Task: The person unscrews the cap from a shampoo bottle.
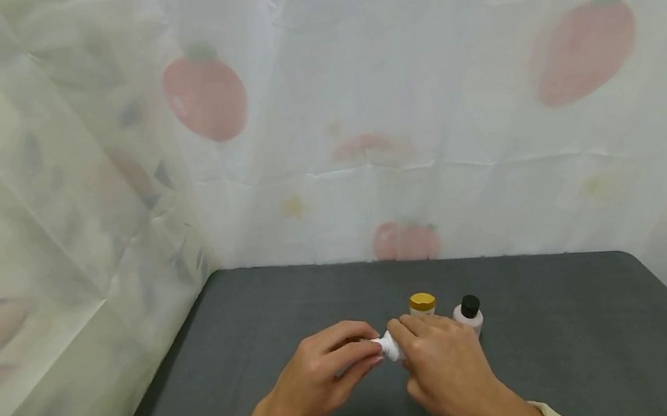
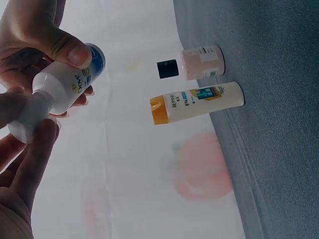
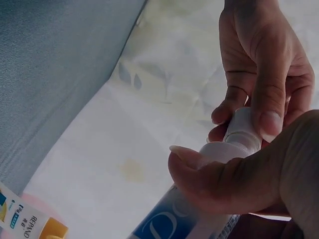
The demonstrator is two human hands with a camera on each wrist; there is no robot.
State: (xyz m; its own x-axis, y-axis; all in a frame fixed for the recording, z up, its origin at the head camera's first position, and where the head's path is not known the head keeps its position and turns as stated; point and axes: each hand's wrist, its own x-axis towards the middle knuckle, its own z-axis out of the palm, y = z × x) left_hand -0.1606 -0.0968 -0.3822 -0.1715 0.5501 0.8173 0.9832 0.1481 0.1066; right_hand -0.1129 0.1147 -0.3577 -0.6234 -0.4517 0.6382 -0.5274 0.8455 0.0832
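Note:
Between both hands, above the table, is a small white Dove bottle with a blue lower part (image 2: 65, 84). My right hand (image 1: 446, 356) grips the bottle's body, thumb along its side. The fingers and thumb of my left hand (image 1: 325, 371) pinch the white cap (image 3: 242, 122) at the bottle's narrow neck. In the left wrist view the bottle lies tilted, its cap toward the left hand. Whether the cap is loose from the neck, I cannot tell.
Beyond the right hand, a white bottle with a yellow cap (image 2: 197, 103) and a pink bottle with a black cap (image 2: 202, 63) stand on the dark grey table (image 1: 294, 293). White sheeting printed with fruit (image 1: 306, 111) hangs behind and on the left.

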